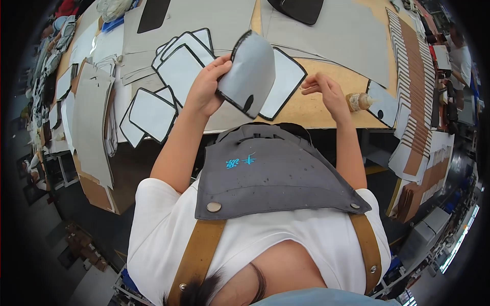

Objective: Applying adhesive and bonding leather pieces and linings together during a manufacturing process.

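A pale grey panel with black-bound edges (251,69) is bent into a curve in my left hand (208,85), which is closed on its left edge. A black oval mark shows near the panel's lower corner. Behind it, a similar flat panel (287,76) lies on the table, partly covered. My right hand (329,96) is to the right, apart from the panel, with its fingers loosely bent and spaced and nothing visible in them. Beside that wrist is a small clear bottle with yellowish contents (359,102).
Black-edged panels lie fanned out (181,69) left of centre, with others (152,115) nearer the front edge. Large grey sheets (326,38) cover the table's far part. Stacked sheets (92,117) stand at the left; striped stacks (416,97) line the right.
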Tool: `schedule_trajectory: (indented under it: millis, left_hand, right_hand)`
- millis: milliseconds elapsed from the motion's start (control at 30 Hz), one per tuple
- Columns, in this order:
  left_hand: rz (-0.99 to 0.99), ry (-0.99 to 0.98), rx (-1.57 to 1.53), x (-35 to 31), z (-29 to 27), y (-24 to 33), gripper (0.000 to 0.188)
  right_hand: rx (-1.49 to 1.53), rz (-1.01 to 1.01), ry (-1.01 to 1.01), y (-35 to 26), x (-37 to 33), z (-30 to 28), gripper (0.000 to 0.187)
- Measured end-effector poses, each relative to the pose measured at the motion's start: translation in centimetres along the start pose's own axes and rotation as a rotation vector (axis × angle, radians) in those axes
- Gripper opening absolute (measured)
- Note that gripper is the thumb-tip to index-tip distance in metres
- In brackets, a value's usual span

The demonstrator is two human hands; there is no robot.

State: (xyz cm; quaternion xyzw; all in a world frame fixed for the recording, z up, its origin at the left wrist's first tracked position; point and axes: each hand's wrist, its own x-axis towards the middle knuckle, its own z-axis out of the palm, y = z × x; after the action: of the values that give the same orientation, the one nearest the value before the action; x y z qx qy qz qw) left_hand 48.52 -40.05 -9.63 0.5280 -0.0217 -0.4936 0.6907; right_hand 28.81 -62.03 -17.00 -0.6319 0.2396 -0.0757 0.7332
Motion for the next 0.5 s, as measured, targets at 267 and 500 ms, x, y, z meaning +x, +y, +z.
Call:
schedule_trajectory:
  millis: [267, 500]
  left_hand:
    - [0.075, -0.008, -0.345, 2.7, -2.1, -1.8, 0.031]
    - [0.111, 0.105, -0.379, 5.4, -8.3, -5.0, 0.035]
  right_hand:
    - [-1.11, 0.223, 0.135, 6.0, -6.4, -1.3, 0.056]
    - [-0.739, -0.099, 0.302, 5.4, -4.8, 0.6, 0.022]
